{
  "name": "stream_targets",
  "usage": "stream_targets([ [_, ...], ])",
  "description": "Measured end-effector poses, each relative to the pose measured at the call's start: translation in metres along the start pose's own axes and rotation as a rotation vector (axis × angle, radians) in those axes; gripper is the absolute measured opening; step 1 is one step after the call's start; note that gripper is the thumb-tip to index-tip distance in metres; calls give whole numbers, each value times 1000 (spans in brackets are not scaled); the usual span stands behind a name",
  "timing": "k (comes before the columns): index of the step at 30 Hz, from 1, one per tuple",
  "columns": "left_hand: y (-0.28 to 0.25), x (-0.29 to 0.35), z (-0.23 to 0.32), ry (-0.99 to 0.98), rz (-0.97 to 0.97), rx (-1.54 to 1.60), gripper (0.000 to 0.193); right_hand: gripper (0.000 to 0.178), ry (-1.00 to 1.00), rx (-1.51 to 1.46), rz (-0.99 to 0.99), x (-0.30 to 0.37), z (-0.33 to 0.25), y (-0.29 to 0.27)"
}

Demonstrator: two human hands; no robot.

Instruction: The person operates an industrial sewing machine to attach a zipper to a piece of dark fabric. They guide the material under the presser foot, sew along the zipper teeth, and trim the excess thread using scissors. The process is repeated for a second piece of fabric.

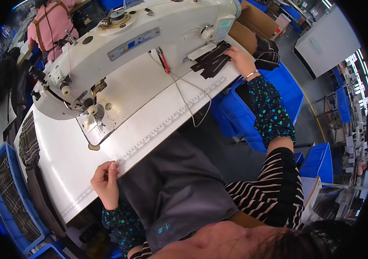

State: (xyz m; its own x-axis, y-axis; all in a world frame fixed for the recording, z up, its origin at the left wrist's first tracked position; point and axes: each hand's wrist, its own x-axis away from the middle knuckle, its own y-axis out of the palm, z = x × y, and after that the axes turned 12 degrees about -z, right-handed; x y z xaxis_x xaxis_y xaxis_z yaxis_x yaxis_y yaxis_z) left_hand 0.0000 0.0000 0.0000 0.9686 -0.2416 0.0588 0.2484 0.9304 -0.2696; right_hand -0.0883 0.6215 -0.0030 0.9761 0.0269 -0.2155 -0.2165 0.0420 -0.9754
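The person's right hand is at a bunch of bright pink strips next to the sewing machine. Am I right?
Almost! The strips aren't bright pink: they're dark, brownish black, as the head view shows. The person's right hand is at that bunch, next to the sewing machine, just as you said.

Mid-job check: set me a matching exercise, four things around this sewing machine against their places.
1. Right hand
2. Left hand
3. Red tool
4. Plaid cloth

A. In a blue crate
B. At the dark strips
C. Beside a pale cord
D. At the white table's front edge

Pairs: 1-B, 2-D, 3-C, 4-A
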Motion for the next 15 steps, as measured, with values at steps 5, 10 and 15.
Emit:
stream_targets([
  [5,5,-4,-5,16,-10,10,19,19,-51,-121,72,2,17,-15],
  [10,4,-3,7,-29,15,9,14,28,-75,-182,526,0,-24,-46],
  [15,2,-12,13,-28,-5,-17,12,24,-386,-419,450,-1,-139,-72],
])
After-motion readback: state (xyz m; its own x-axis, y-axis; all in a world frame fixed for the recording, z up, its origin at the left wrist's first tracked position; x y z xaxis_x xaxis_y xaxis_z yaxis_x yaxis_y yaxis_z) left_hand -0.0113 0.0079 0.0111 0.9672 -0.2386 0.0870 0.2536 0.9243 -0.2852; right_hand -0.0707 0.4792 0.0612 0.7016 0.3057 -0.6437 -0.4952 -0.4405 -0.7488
